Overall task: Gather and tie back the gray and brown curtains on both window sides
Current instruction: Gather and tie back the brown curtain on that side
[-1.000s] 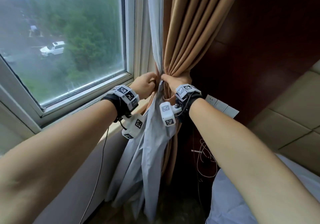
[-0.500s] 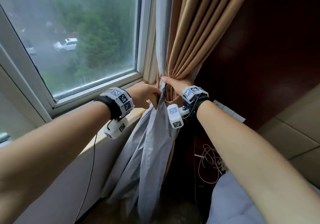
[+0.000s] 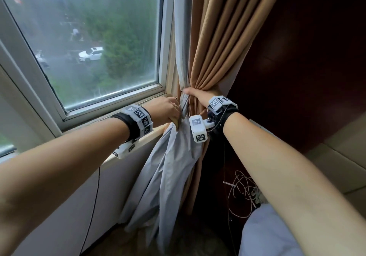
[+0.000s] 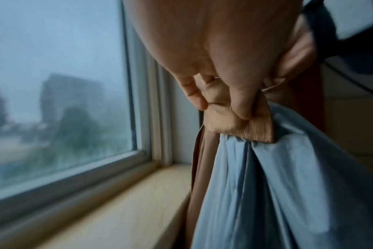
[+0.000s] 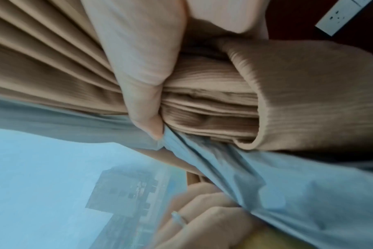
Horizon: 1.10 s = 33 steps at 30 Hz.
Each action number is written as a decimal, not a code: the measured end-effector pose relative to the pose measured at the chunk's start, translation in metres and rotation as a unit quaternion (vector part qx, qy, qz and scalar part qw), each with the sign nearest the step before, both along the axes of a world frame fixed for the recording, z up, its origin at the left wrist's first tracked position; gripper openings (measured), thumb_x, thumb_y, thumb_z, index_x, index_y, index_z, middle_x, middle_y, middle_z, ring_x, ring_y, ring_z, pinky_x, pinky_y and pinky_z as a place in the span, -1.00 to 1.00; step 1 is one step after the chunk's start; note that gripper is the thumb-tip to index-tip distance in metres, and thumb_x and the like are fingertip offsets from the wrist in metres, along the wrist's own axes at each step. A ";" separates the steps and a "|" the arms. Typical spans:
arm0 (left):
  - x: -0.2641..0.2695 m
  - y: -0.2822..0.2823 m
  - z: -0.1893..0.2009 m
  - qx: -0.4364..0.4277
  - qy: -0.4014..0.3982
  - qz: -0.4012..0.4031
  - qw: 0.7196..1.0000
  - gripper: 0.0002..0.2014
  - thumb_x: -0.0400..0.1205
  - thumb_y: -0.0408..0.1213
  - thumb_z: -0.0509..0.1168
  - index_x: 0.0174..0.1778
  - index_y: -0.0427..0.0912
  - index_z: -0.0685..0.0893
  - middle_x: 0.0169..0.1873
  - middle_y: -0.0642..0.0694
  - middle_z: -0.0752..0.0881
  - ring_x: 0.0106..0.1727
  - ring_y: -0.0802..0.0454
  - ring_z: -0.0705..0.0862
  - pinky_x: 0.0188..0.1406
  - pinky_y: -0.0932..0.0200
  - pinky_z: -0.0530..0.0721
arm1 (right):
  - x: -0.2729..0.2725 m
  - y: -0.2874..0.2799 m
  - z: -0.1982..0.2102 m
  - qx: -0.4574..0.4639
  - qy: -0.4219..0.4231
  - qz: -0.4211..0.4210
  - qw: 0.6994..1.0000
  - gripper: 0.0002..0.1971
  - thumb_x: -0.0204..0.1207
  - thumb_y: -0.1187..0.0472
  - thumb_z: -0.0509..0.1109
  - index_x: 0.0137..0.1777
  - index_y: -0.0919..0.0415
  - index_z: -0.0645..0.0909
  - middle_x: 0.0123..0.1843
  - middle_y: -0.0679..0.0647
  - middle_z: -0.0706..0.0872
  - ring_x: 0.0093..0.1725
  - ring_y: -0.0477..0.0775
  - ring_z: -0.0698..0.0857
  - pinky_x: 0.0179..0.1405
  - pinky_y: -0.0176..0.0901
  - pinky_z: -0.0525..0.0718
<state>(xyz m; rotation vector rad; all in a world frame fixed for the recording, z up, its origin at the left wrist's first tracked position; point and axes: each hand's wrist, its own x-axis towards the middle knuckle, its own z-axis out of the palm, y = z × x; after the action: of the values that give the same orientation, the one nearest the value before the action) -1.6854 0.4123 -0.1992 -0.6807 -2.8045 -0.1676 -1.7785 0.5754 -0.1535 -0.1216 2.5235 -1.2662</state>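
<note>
The gray curtain and the brown curtain hang bunched together at the right side of the window. My right hand is wrapped around the gathered bundle at its waist, thumb pressed across the brown pleats. My left hand sits just left of the bundle and pinches the end of a brown fabric tieback against the gray curtain. The tieback's free end pokes out below the left hand. The left hand shows low in the right wrist view.
The window and its pale sill lie to the left. A dark wood wall panel with a white socket plate is on the right. Loose cables hang low beside a white bed corner.
Both hands stay on the curtain bundle. The left hand has dropped slightly and pulled the tieback end leftward and down. My view has shifted, so the bundle sits further right and lower.
</note>
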 end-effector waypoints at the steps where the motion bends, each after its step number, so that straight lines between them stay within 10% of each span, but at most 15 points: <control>1: 0.000 -0.001 -0.009 0.015 -0.028 0.027 0.999 -0.89 0.51 -0.24 0.50 -0.06 -0.09 0.86 -0.10 -0.02 0.83 0.10 -0.13 0.69 0.01 -0.02 0.73 | -0.001 0.001 0.000 -0.007 -0.001 0.004 1.000 -0.05 0.06 -0.37 0.62 0.42 0.15 0.56 0.12 0.04 0.69 -0.12 0.01 0.68 -0.14 -0.21 0.60; 3: 0.001 -0.001 -0.024 0.059 -0.068 0.071 0.993 -0.86 0.56 -0.19 0.46 -0.01 -0.06 0.85 -0.07 0.00 0.82 0.11 -0.08 0.67 -0.01 -0.06 0.71 | -0.002 0.004 0.000 -0.012 -0.008 0.009 1.000 -0.06 0.10 -0.34 0.62 0.44 0.13 0.50 0.17 0.07 0.67 -0.15 0.01 0.66 -0.26 -0.21 0.61; 8: -0.006 0.013 -0.017 0.106 -0.054 0.058 0.991 -0.87 0.55 -0.17 0.47 0.00 0.04 0.84 -0.10 0.10 0.80 -0.09 0.04 0.62 -0.14 0.11 0.62 | 0.000 0.011 -0.004 -0.041 -0.015 0.001 0.999 0.15 -0.09 -0.38 0.62 0.52 0.18 0.47 0.36 0.09 0.65 0.21 0.16 0.67 0.28 -0.03 0.64; 14: -0.010 0.036 0.000 0.118 0.014 -0.037 0.992 -0.91 0.55 -0.24 0.46 -0.09 0.04 0.81 0.21 0.17 0.70 -0.01 0.34 0.50 -0.08 0.29 0.57 | -0.006 0.018 -0.001 -0.029 -0.060 0.013 0.998 0.07 -0.12 -0.39 0.66 0.38 0.19 0.57 0.13 0.10 0.73 -0.01 0.25 0.78 0.10 0.22 0.78; 20: -0.020 0.039 0.001 0.044 -0.060 0.037 0.997 -0.85 0.64 -0.08 0.37 0.06 0.06 0.80 -0.07 0.10 0.80 -0.14 0.09 0.46 -0.03 0.03 0.62 | -0.007 0.023 -0.005 -0.023 -0.035 0.025 0.999 0.20 -0.20 -0.51 0.64 0.48 0.10 0.51 0.32 0.05 0.69 0.15 0.15 0.74 0.27 0.05 0.70; 26: -0.014 0.042 -0.017 0.181 -0.035 0.106 0.977 -0.90 0.55 -0.16 0.47 -0.14 -0.09 0.82 -0.21 -0.02 0.79 -0.16 -0.03 0.61 -0.13 0.07 0.60 | 0.003 0.032 -0.002 0.046 0.080 0.058 0.994 0.09 0.10 -0.49 0.55 0.59 0.07 0.40 0.55 0.02 0.54 0.49 0.08 0.56 0.38 -0.25 0.46; 31: -0.022 0.047 -0.016 0.220 -0.070 0.163 0.959 -0.89 0.54 -0.24 0.49 -0.06 -0.13 0.83 -0.14 -0.06 0.82 -0.08 -0.04 0.72 -0.07 0.15 0.59 | 0.022 0.040 0.024 0.265 0.176 0.111 0.942 -0.14 0.39 -0.52 0.27 0.45 0.16 0.56 0.39 0.14 0.67 0.36 0.21 0.65 0.17 -0.16 0.53; 33: -0.026 0.044 -0.014 0.229 -0.102 0.185 0.950 -0.86 0.52 -0.21 0.51 -0.02 -0.08 0.83 -0.13 -0.07 0.83 -0.03 -0.11 0.76 0.04 -0.03 0.69 | 0.024 0.038 0.026 0.291 0.156 0.161 0.930 -0.42 0.52 -0.32 0.31 0.11 0.23 0.70 0.14 0.23 0.78 0.13 0.22 0.75 0.01 -0.14 0.63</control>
<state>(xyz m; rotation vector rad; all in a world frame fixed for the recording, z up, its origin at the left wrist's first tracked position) -1.7118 0.4566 -0.2133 -0.0267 -2.8555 -0.8234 -1.7549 0.6133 -0.1279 -0.6092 2.8705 -0.3636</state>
